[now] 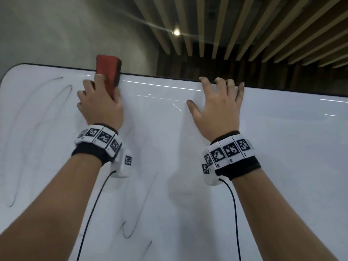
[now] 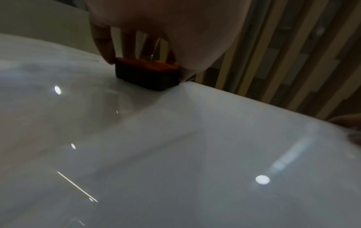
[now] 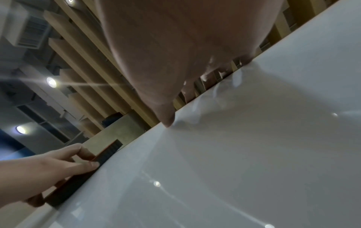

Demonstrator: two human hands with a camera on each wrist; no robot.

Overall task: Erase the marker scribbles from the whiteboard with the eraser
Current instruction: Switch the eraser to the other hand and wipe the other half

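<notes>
A white whiteboard (image 1: 188, 151) fills the head view, tilted away, and also shows in both wrist views (image 2: 195, 154) (image 3: 254, 154). Thin black marker scribbles (image 1: 66, 91) loop across its left part, and more scribbles (image 1: 131, 228) lie lower in the middle. My left hand (image 1: 98, 108) grips a red eraser (image 1: 108, 72) with dark felt (image 2: 146, 77), pressed flat on the board at its top edge. The eraser's upper end sticks out past that edge. My right hand (image 1: 218, 108) holds the top edge further right, fingers hooked over it and thumb (image 3: 166, 118) on the surface.
Behind the board are a grey wall (image 1: 66, 34) and a ceiling of wooden slats (image 1: 244, 25) with round lamps. Black cables (image 1: 94, 210) hang from both wrist cameras in front of the board. The right half of the board carries no marks.
</notes>
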